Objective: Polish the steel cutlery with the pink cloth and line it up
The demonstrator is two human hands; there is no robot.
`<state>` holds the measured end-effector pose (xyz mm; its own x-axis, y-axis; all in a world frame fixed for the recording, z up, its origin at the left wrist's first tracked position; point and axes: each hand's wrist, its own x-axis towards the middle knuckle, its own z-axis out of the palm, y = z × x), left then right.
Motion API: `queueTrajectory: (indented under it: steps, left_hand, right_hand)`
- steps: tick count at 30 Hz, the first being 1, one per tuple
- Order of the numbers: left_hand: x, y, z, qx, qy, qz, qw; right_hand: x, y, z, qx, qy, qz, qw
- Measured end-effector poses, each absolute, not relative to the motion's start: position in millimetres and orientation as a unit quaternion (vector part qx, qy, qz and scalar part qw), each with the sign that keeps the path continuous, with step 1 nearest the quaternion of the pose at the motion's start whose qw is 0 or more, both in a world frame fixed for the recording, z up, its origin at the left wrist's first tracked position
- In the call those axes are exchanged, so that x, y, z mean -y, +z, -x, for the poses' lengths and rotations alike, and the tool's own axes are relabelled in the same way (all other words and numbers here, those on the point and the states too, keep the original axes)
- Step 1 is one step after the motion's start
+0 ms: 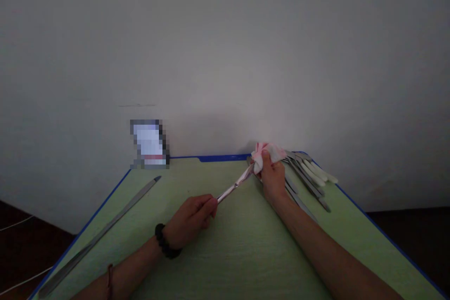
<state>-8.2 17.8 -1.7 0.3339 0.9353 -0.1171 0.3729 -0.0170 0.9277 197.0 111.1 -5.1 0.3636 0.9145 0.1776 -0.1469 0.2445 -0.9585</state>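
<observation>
My left hand [196, 212] is closed around the near end of a slim, shiny metal utensil [235, 186], which slants up to the right. The utensil's far end runs to a pink and white cloth [259, 155], so its kind is hidden. Gripping that cloth at the far end is my right hand [273, 176], its thumb pressed on top. Beside and beyond the right hand lies a bunch of metal cutlery [305, 176], some pieces with white handles [318, 176]; the right hand and forearm partly cover it.
A long flat metal piece [105, 229] lies along the left side of the green table [218, 258], which has a blue edge. A blurred phone-like screen [149, 143] stands at the back left against the pale wall [225, 56].
</observation>
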Motion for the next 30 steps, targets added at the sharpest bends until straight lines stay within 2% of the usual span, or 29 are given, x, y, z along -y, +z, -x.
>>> queueTrajectory:
  steps: [5, 9, 12, 18, 26, 30]
  left_hand:
    - [-21.1, 0.2, 9.6, -0.513, 0.327, -0.612, 0.505]
    - [-24.3, 2.3, 10.2, -0.523, 0.375, -0.580, 0.500]
    - [-25.0, 2.5, 10.4, -0.528, 0.397, -0.561, 0.499]
    - [-23.0, 1.5, 9.6, -0.522, 0.361, -0.595, 0.493]
    - [-24.6, 3.1, 8.9, -0.529, 0.368, -0.587, 0.490]
    - [-21.0, 3.8, 7.6, -0.512, 0.325, -0.640, 0.471]
  right_hand:
    - [-110.7, 4.2, -192.1, 0.310, 0.469, 0.407, 0.719]
    - [-109.3, 8.2, -191.6, 0.238, 0.514, 0.400, 0.720]
    - [-102.6, 5.7, -182.8, 0.271, 0.566, 0.385, 0.677]
    - [-80.9, -6.3, -154.7, 0.403, 0.625, 0.363, 0.561]
    - [-75.2, -17.5, -149.7, 0.444, 0.663, 0.309, 0.518]
    - [-73.3, -20.7, -149.0, 0.460, 0.663, 0.320, 0.497]
